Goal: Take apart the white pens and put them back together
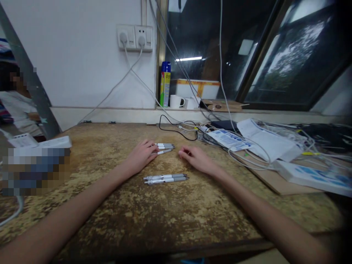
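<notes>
My left hand (143, 154) rests at the far group of pens, its fingers and thumb closed about the left end of the nearest one, a white and grey pen (164, 151). Just beyond it lie more pens (166, 146) side by side, their left ends hidden by my fingers. To the right of the pen tips is my right hand (194, 157), fingers curled in, with nothing visible in them. Closer to me, a second small group of white and grey pens (166, 179) with clear ends lies across the tabletop, apart from both hands.
The worn wooden table (154, 216) carries papers (271, 143), tangled cables and a white box (313, 176) at right. A power strip (55, 142) stands at left. On the sill are a spray can (165, 85) and a mug (176, 101). A person (19, 106) is at far left.
</notes>
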The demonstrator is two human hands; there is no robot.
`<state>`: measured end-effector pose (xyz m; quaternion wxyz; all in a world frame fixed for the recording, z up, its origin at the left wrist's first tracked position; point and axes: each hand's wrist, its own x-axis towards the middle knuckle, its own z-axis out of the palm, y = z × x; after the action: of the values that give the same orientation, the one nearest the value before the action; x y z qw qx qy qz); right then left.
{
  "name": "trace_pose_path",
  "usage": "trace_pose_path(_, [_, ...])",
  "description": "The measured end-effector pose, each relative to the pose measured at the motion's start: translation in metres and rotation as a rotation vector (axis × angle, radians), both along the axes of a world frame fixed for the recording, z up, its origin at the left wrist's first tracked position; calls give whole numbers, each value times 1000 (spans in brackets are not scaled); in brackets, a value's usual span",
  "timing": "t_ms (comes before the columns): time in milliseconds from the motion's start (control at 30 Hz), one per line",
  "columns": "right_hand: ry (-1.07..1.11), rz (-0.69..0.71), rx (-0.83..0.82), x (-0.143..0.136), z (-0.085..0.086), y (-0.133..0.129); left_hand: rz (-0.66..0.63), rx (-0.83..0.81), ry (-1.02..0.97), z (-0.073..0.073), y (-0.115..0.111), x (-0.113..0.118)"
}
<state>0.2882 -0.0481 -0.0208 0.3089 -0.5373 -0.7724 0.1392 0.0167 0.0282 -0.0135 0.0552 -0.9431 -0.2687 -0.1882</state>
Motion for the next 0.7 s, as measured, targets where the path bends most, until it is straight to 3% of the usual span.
trace_pose_path(200, [-47,-56,18,-4,-1,1,36,-47,-38,0,-4,-14])
trace_pose_path(400, [72,84,109,-13,3,-7,37,-15,-61,8,-24,-11])
trace_pose_path(567, [27,161,88,-29,9,-13,-9,8,-95,17,-37,-8])
trace_pose_path(700, [-15,132,112,-39,6,-10,-17,65,-93,20,-38,-6])
